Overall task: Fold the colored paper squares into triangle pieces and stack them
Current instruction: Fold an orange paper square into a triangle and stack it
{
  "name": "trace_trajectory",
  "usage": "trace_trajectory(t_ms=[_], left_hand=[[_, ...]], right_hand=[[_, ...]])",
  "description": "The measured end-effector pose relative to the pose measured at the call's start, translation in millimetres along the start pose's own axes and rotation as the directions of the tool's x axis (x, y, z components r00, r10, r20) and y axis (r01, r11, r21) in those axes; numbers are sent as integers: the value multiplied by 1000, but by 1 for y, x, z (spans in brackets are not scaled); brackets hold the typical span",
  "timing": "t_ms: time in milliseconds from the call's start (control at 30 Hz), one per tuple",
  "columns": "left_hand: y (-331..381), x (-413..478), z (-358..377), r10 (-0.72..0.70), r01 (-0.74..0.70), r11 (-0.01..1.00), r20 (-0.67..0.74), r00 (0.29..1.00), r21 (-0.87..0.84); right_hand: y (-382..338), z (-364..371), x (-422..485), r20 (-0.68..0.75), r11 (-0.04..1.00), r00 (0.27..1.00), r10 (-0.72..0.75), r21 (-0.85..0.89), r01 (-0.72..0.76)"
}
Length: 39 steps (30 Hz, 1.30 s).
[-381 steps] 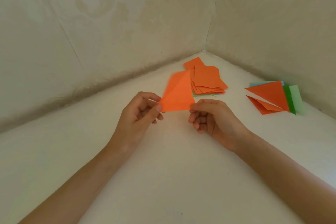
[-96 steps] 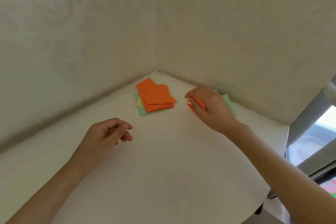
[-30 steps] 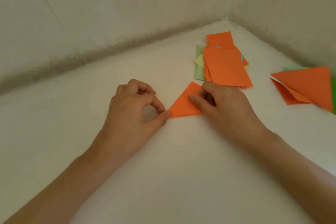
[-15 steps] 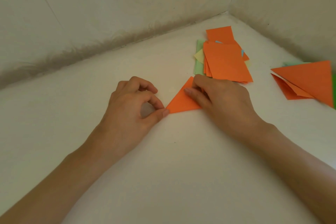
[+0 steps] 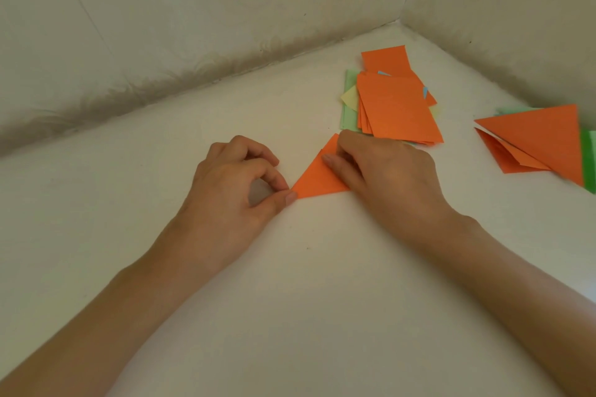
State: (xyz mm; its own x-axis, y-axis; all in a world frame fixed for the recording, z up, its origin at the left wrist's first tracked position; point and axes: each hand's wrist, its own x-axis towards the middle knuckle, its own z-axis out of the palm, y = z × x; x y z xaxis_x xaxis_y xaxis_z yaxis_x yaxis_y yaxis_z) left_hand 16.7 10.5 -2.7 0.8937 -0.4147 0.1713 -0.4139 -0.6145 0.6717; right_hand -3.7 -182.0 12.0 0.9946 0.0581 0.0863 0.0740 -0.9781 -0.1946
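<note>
triangle (image 5: 317, 182): orange paper, already folded, lying flat on the table (image 5: 306, 293) betw. the two hands. Near corner sits at the left hand (image 5: 230, 185) thumb tip; the far-right part is hidden under the right hand (image 5: 388, 177).
handling (my guess): v. light, thin, limp away from the crease. Prob. slides easily on the smooth top. Layers likely spring apart w/o a firm crease, and tips dent or tear if tugged.
where to hold: by the folded edge or flat across the middle, not by the sharp tips. Lift w/ thumb under and fingers on top so both layers stay together.
left hand: fingers curled, thumb and index tips closed on the triangle's corner, pinning it in place.
right hand: thumb laid flat on top, other fingers bent over the far edge, holding the paper down. Can't tell if a flap is being lifted underneath.
step (my guess): pressing or lining up a fold; this piece isn't on the stack yet.
loose squares (image 5: 398, 108): unfolded pile just beyond the right hand's knuckles, mostly orange on top, w/ green, yellow and blue edges showing.
done stack (image 5: 545, 138): folded orange triangles over green sheets, well out past the right hand's outer side.
walls (image 5: 200, 19): pale, meeting in a corner beyond both hands.
</note>
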Motion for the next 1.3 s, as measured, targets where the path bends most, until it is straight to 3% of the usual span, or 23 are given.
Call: trace_trajectory(t_ms=[133,233,300,467,733,833,933,1000,1133,1300], left_hand=[[-1,-2,0,163,-163,982,6,987,95],[3,-7,2,373,-381,884,85,924,270],[6,-9,1,413,-426,837,113,904,343],[20,-17,2,324,-349,805,137,936,481],[24,-18,3,275,-317,814,159,948,486],[23,-18,4,293,-328,801,149,944,500],[23,-18,5,308,-331,793,132,942,511],[23,-19,6,318,-338,779,132,939,527],[23,-20,6,333,-353,751,142,932,558],[23,-20,6,330,-340,750,124,936,568]], right_hand=[[0,1,0,-4,1000,1000,-10,-27,10],[1,3,0,-21,999,1000,-18,-34,18],[1,4,0,-44,999,999,-30,-39,28],[1,9,0,-100,998,993,-54,-39,51],[6,15,-1,-239,996,967,-87,-6,88],[14,11,-6,-320,970,915,-244,-80,231],[24,9,-17,-279,846,799,-532,-201,493],[28,7,-23,-233,783,747,-622,-216,584],[35,5,-25,-153,769,757,-636,-217,602],[43,1,-26,-162,789,775,-611,-201,580]])
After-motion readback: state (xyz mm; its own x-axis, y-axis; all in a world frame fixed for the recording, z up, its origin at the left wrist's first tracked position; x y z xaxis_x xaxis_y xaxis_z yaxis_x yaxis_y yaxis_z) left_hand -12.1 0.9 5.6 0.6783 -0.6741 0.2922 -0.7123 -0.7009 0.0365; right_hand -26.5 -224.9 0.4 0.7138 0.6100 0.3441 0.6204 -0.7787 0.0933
